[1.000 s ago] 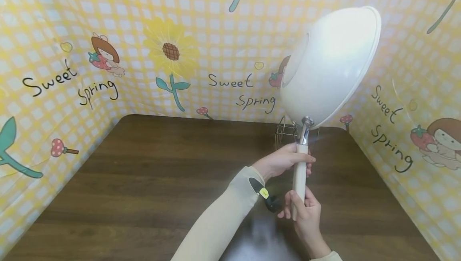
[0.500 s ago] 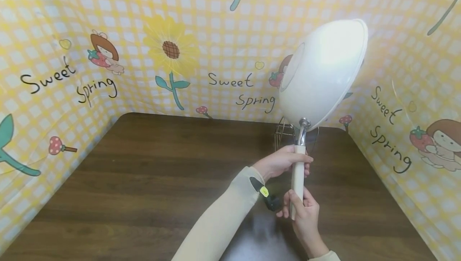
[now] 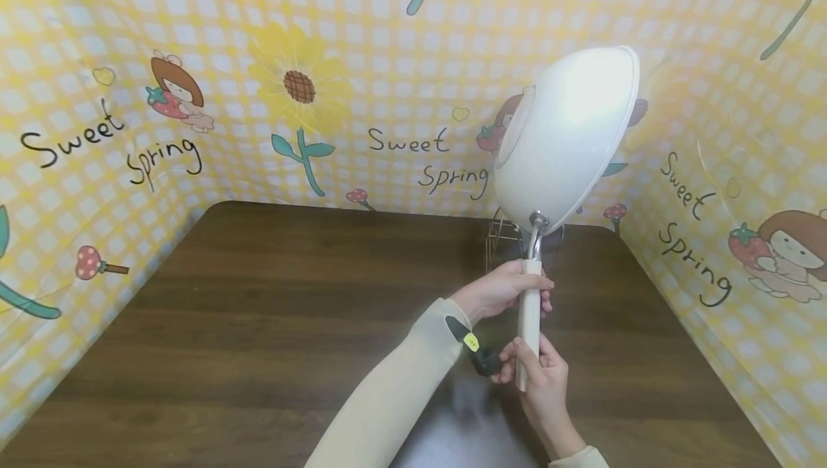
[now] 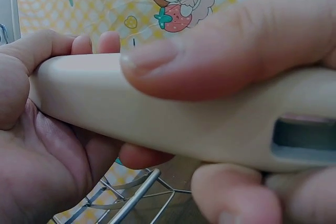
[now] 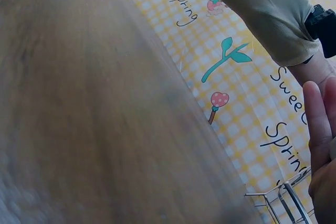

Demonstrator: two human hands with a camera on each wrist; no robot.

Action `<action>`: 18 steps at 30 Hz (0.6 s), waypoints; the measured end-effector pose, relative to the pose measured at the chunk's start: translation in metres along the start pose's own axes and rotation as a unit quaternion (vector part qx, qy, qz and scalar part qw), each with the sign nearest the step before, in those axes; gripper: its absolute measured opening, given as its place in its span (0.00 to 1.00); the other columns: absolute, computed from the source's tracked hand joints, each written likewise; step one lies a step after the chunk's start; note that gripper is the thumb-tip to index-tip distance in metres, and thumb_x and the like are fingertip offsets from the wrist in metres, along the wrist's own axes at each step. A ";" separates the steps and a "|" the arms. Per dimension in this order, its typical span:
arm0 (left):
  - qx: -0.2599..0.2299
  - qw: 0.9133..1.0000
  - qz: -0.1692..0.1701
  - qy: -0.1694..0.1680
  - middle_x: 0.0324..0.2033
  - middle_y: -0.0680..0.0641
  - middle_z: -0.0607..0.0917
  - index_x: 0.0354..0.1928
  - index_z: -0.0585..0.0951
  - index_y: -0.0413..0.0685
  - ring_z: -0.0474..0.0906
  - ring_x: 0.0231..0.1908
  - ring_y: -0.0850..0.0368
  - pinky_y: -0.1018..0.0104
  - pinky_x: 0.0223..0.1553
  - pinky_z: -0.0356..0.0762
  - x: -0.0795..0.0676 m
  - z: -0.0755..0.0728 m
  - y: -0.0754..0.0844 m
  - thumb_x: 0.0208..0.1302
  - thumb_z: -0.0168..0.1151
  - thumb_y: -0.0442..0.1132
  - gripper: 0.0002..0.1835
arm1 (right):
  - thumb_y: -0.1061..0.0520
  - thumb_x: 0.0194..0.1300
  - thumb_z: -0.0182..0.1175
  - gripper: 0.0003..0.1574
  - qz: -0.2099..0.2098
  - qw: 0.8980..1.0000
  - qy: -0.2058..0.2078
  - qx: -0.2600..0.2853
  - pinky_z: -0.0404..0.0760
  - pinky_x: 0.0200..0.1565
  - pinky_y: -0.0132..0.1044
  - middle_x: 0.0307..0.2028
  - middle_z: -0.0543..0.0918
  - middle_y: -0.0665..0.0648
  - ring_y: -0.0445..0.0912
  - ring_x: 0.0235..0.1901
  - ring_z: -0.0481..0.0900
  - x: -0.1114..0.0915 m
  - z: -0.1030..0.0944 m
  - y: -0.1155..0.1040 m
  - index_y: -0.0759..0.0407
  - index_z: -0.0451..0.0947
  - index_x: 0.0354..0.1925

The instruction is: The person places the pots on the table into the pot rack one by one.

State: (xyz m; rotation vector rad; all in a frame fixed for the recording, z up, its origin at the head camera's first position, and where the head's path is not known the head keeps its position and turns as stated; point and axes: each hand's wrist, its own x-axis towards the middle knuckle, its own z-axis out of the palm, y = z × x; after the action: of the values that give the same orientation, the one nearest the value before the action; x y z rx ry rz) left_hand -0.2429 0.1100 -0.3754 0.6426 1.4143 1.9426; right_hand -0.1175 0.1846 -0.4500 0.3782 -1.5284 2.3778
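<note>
A white wok [image 3: 565, 138] is held up above the table, its rounded underside toward the head camera and its rim tilted to the right. Its cream handle [image 3: 530, 317] points down. My left hand [image 3: 494, 292] grips the handle's upper part, just below the metal neck, with the thumb across it. Lower down, my right hand [image 3: 545, 385] holds the handle's end between thumb and fingers. In the left wrist view the handle [image 4: 157, 116] shows a dark slot near the left thumb [image 4: 210, 61]. Only some right fingers [image 5: 317, 124] appear in the right wrist view.
Behind the wok, partly hidden by it, a metal wire rack [image 3: 500, 242] stands on the dark wooden table [image 3: 291, 296]. A yellow checked cloth [image 3: 388, 59] with printed flowers and lettering hangs around the back and sides.
The wok has come down and to the left, its head sinking lower in the head view. Both hands have shifted slightly left with it, keeping the same hold on the handle.
</note>
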 end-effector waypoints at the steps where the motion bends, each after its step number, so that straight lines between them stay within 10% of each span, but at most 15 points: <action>1: 0.000 1.000 0.001 0.000 0.22 0.47 0.77 0.30 0.71 0.44 0.80 0.25 0.56 0.61 0.35 0.79 0.001 0.000 0.000 0.61 0.53 0.29 0.04 | 0.68 0.67 0.45 0.06 0.002 1.000 0.002 -0.002 0.79 0.19 0.43 0.22 0.79 0.57 0.43 0.14 0.76 0.000 0.000 0.000 0.65 0.70 0.37; 18: -0.025 0.999 -0.025 0.019 0.22 0.47 0.76 0.31 0.71 0.43 0.78 0.23 0.57 0.62 0.32 0.79 0.006 -0.004 -0.011 0.59 0.54 0.28 0.03 | 0.67 0.67 0.48 0.07 0.019 0.999 0.033 0.013 0.78 0.17 0.41 0.21 0.78 0.57 0.43 0.13 0.76 -0.001 0.000 0.005 0.67 0.72 0.41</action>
State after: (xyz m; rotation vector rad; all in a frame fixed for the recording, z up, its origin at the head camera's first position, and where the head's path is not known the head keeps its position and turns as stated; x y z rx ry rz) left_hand -0.2476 0.1140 -0.3868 0.5456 1.3860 1.9537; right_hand -0.1188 0.1825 -0.4550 0.2766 -1.4890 2.4160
